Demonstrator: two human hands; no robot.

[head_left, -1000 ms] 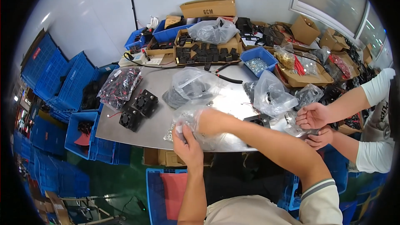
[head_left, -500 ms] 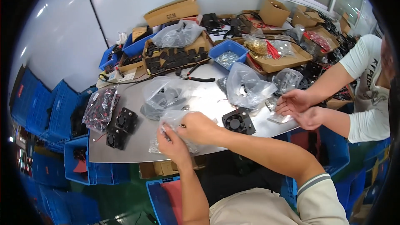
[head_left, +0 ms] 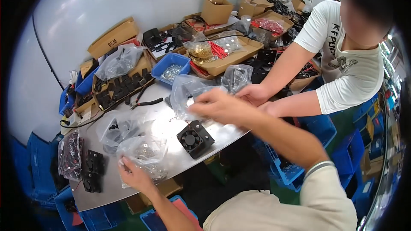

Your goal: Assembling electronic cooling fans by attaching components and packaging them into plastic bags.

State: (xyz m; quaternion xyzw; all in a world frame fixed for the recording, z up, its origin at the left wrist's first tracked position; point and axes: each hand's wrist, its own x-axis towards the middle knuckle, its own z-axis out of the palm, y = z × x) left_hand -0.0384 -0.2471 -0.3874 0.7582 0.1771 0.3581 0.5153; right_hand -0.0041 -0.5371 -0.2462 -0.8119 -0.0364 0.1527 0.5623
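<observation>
My left hand (head_left: 136, 177) is closed, its fingertips on the edge of a clear plastic bag (head_left: 144, 146) of small metal parts near the table's front edge. Over a second clear bag (head_left: 182, 102) farther right hovers my right hand (head_left: 218, 107), its fingers bent and smeared by motion; whether they hold anything is hidden. Just below that hand a black fan on a square plate (head_left: 192, 139) lies on the metal table. A third clear bag (head_left: 112, 131) with dark parts sits behind the left one. More black fans (head_left: 93, 169) lie at the left.
A co-worker's hands (head_left: 256, 95) are close behind my right forearm. Pliers (head_left: 145, 102), a blue bin of small metal parts (head_left: 171, 68) and cardboard trays (head_left: 231, 60) line the back. A bag of red and black parts (head_left: 69, 156) lies at the left; blue crates (head_left: 282, 167) stand below the table.
My view has turned to the right. My right hand has left the bag by my left hand and moved right, over another bag. My left hand stays at the bag of metal parts.
</observation>
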